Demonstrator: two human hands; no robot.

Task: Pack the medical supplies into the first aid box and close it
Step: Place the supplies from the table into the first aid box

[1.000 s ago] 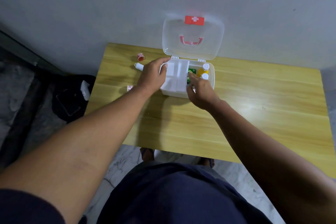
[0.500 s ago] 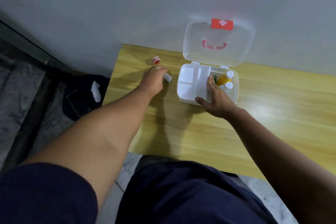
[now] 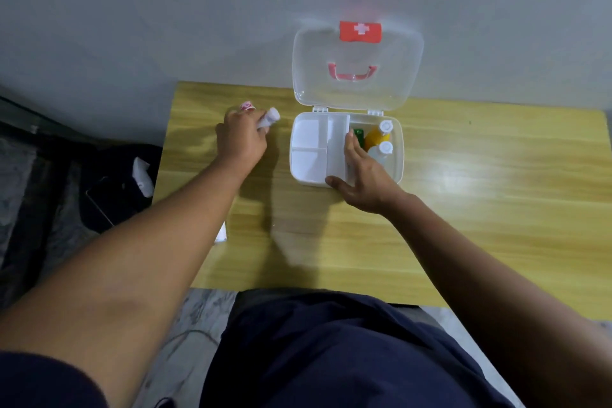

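Lifted now, the white tube is sitting clenched in the left hand; the right hand, fingers spread, is bracing the first aid box.

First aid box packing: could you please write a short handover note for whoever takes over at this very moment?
Left hand: closed around a white tube, left of the box.
Right hand: open, resting on the first aid box at its front edge, holding nothing.
Done: the yellow bottle, clear bottle and green item are in the right compartment; the lid stands open.
Left: put in the tube, the small red-and-white roll behind the left hand and the white packet at the table's left edge, then close the lid.
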